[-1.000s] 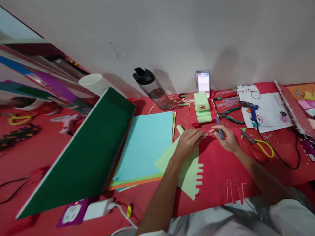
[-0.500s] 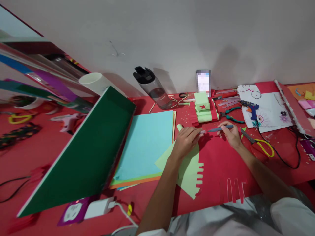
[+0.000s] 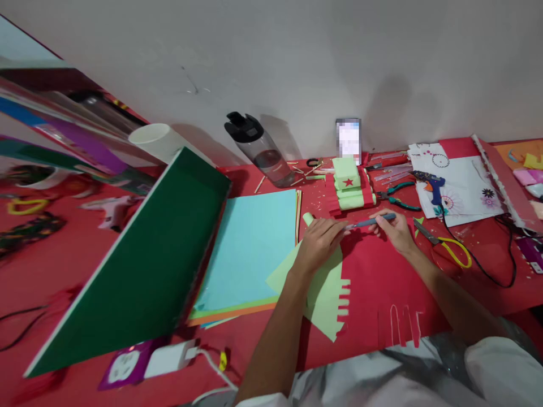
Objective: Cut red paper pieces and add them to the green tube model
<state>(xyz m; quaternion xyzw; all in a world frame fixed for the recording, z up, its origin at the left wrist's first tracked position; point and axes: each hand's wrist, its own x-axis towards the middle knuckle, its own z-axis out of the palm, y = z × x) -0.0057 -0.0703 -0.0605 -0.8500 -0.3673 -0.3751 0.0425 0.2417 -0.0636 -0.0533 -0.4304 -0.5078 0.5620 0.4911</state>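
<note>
A slim blue-grey pen (image 3: 375, 220) is pinched in the fingers of my right hand (image 3: 396, 232), its tip pointing left. My left hand (image 3: 322, 240) has its fingertips closed on a small clear pen cap (image 3: 348, 226), and the pen's tip meets this cap. Both hands are over the far edge of a red paper sheet (image 3: 377, 271), which bears drawn and cut strips near my body. Beneath my left forearm lies a light green paper (image 3: 324, 302) with notches cut along its right edge. A green paper roll (image 3: 308, 218) shows just behind my left hand.
Beyond my hands stands a green and red paper model (image 3: 350, 195), with pliers (image 3: 399, 195) and yellow-handled scissors (image 3: 453, 251) to its right. A glue gun (image 3: 435, 186) trails a cable. Leftward are stacked coloured papers (image 3: 254, 243), a bottle (image 3: 265, 152) and a slanted green board (image 3: 139, 265).
My right hand has moved the pen slightly left, closing the gap between its tip and the cap in my left fingers. The view has shifted a little.
</note>
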